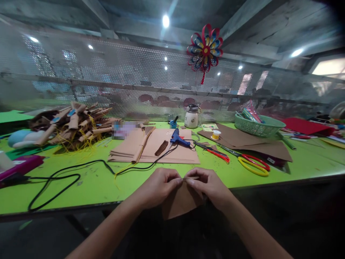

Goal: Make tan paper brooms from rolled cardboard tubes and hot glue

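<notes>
Both hands pinch the upper edge of a small piece of brown kraft paper [182,201], which hangs down over the near edge of the table. My left hand [161,185] is closed, thumb and forefinger on the paper's top left. Close beside it, my right hand [207,185] is closed on the top right, and the edge there looks folded or rolled. Beyond the hands lies a stack of brown paper sheets [185,154]. On it rest a blue glue gun [180,139], a few dark brown strips [161,148] and a long rolled paper piece [142,145].
Red-handled pliers [215,152] and large red-and-yellow scissors [252,163] lie to the right. A green basket [258,126] stands behind them. At left are a heap of paper rolls with yellow string [78,126] and a black cord [78,175]. A white jar [191,118] stands at the back.
</notes>
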The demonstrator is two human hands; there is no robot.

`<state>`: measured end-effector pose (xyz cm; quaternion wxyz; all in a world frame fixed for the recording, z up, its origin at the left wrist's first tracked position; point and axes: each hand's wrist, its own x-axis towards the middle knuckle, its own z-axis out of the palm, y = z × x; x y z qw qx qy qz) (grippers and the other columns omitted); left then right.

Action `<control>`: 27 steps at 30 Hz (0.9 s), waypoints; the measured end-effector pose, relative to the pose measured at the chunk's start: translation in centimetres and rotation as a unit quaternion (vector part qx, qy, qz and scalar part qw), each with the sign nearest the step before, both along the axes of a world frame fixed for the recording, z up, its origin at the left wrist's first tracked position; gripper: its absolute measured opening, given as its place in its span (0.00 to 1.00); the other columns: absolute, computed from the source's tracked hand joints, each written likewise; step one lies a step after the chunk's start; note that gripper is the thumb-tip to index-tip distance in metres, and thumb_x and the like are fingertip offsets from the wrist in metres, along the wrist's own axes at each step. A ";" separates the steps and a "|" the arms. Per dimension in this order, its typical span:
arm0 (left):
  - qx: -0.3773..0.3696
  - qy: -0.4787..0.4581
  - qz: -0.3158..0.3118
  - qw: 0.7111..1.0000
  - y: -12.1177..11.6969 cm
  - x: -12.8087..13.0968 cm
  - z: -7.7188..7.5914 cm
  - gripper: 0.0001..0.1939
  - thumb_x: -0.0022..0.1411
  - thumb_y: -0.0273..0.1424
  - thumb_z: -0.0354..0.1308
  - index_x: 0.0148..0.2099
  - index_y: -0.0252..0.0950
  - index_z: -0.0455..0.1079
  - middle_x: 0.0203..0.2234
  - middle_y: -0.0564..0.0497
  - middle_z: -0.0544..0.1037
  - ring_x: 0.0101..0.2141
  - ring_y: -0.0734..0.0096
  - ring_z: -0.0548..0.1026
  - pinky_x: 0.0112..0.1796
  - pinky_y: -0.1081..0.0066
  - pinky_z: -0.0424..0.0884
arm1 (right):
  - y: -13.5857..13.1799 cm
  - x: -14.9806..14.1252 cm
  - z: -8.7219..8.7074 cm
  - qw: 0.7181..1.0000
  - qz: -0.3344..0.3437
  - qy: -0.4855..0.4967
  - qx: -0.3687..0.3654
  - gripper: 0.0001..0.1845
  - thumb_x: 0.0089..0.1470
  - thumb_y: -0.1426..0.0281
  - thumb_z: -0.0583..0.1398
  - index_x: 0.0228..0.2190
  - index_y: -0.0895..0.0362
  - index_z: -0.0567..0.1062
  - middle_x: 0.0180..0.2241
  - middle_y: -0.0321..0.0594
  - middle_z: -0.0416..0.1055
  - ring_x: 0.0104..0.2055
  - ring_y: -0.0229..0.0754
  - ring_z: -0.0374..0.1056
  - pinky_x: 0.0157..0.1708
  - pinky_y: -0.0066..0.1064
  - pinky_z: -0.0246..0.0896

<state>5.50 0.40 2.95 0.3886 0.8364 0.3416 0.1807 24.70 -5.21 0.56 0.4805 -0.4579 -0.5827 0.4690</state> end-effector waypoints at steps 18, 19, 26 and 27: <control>-0.028 -0.001 -0.026 0.999 0.0 -0.2 -0.1 0.18 0.62 0.41 0.47 0.30 0.32 0.68 0.22 0.55 0.66 0.25 0.76 0.62 0.25 0.77 0.55 | 0.0 -0.5 0.3 0.998 -0.051 0.040 -0.024 0.15 0.45 0.60 0.66 0.25 0.62 0.74 0.19 0.31 0.62 0.22 0.31 0.54 0.23 0.24 0.49; -0.030 -0.002 -0.027 0.999 0.1 -0.2 -0.1 0.18 0.62 0.41 0.47 0.30 0.32 0.68 0.22 0.55 0.66 0.25 0.76 0.62 0.25 0.77 0.55 | 0.0 -0.5 0.3 0.997 -0.051 0.046 -0.025 0.15 0.44 0.60 0.66 0.25 0.62 0.74 0.19 0.32 0.62 0.22 0.31 0.55 0.23 0.25 0.50; -0.041 -0.003 -0.031 0.999 0.1 -0.2 -0.2 0.19 0.62 0.42 0.47 0.29 0.32 0.67 0.20 0.57 0.62 0.24 0.77 0.59 0.24 0.77 0.54 | 0.2 -0.5 -0.2 0.997 -0.058 0.048 -0.019 0.16 0.44 0.60 0.66 0.24 0.61 0.74 0.20 0.33 0.64 0.23 0.32 0.56 0.24 0.25 0.50; -0.042 -0.003 -0.033 0.999 0.1 -0.3 -0.2 0.19 0.62 0.42 0.47 0.29 0.32 0.67 0.20 0.57 0.62 0.24 0.76 0.59 0.24 0.77 0.54 | 0.2 -0.5 -0.2 0.997 -0.058 0.050 -0.021 0.16 0.43 0.60 0.66 0.24 0.61 0.74 0.20 0.33 0.64 0.22 0.32 0.55 0.24 0.25 0.49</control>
